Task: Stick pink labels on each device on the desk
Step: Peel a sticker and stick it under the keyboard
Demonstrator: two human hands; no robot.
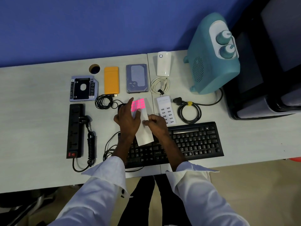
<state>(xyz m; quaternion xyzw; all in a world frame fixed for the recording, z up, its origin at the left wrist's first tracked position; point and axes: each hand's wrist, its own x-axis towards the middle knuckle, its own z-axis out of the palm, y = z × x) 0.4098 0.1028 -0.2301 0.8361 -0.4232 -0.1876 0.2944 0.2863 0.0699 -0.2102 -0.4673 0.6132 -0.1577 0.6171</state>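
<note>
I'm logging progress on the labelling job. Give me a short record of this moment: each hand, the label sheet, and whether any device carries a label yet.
left hand: holds the label sheet, thumb on its front
right hand: pinches the sheet's white part at its right edge
pink labels: one block at the sheet's far end, on the backing
devices labelled: none visible; hard drive, USB charger, keyboard and power strip show no pink
</note>
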